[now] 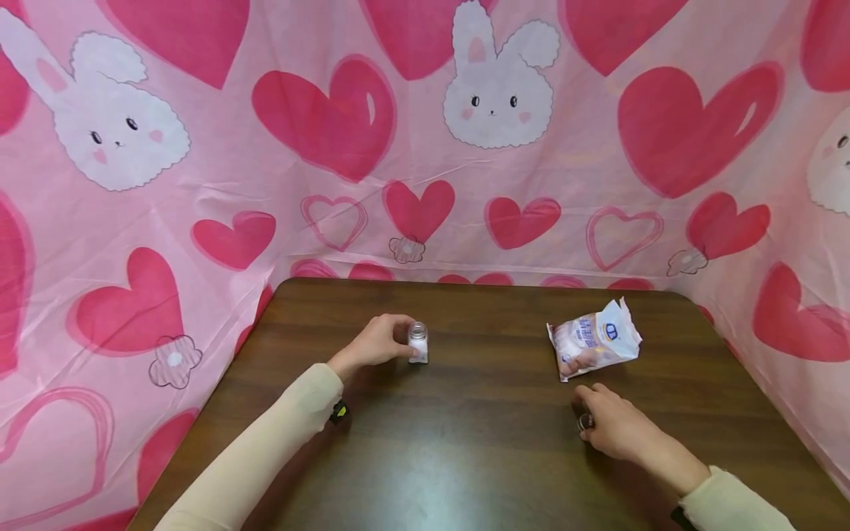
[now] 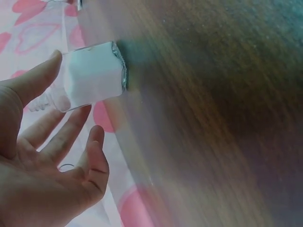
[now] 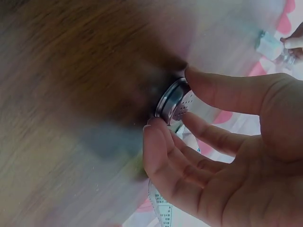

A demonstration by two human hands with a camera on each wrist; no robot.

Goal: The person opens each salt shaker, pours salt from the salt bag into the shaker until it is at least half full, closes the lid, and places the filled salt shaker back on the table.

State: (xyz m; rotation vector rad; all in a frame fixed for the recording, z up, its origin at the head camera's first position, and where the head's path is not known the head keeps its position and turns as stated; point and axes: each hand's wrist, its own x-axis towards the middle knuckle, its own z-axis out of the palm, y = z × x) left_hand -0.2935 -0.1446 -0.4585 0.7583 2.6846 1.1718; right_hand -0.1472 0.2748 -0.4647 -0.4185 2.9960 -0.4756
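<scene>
A small clear glass shaker jar [image 1: 418, 345] with white granules inside and no cap on its threaded neck stands upright on the table. My left hand [image 1: 380, 342] pinches it near the shoulder between thumb and fingers; the left wrist view shows the jar [image 2: 94, 75] side-on with its base at the wood. Over the right part of the table, my right hand [image 1: 617, 428] holds a round metal shaker lid [image 3: 171, 101] with small holes, by its rim between thumb and fingertips. Just beyond that hand lies a white-and-purple plastic bag [image 1: 591, 339] with printed lettering.
The dark brown wooden table [image 1: 425, 442] has rounded far corners. A pink cloth [image 1: 412, 155] with hearts and rabbits hangs behind it and along both sides. A dark band with a yellow-green spot [image 1: 339, 411] shows at the left wrist.
</scene>
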